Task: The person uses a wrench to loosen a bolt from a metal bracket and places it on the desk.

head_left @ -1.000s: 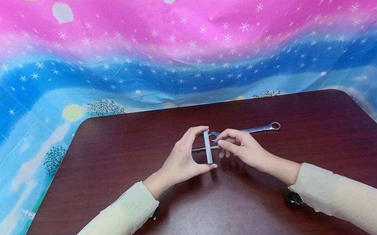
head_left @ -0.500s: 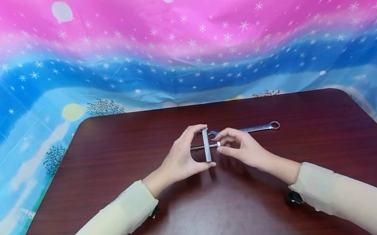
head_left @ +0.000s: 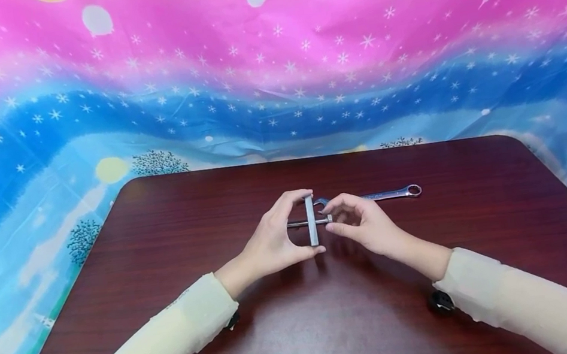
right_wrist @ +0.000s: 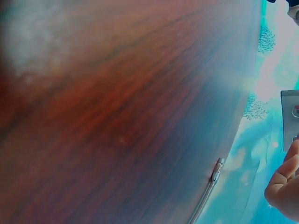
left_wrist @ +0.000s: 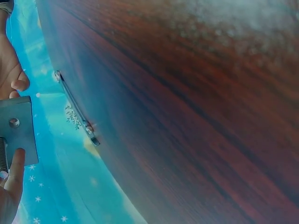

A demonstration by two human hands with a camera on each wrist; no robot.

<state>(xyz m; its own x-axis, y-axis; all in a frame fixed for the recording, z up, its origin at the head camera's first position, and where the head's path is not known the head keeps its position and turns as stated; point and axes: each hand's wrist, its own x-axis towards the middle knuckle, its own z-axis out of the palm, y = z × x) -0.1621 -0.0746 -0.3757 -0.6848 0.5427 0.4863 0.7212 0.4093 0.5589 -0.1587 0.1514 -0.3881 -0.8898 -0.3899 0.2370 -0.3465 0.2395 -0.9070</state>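
My left hand (head_left: 273,239) grips a flat grey metal plate (head_left: 313,233) by its upper and lower edges, between fingers and thumb, upright above the table. A long bolt (head_left: 298,224) runs through the plate, its head on the right side. Thumb and forefinger of my right hand (head_left: 368,222) curl round that head, which shows between the fingertips; how firmly they touch it is hard to see. In the left wrist view the plate (left_wrist: 23,133) has a round hole, and threads show on the bolt (left_wrist: 3,156). The right wrist view catches my right hand (right_wrist: 286,186) beside the plate (right_wrist: 288,126).
A combination wrench (head_left: 394,193) lies on the dark red-brown table (head_left: 200,207) behind my right hand, its open end partly hidden by the fingers. A patterned pink and blue cloth (head_left: 227,88) hangs beyond the table's far edge.
The right fingertips covered the bolt head a second ago; they have since spread a little and the head shows between them. The left hand and plate stay almost in place.
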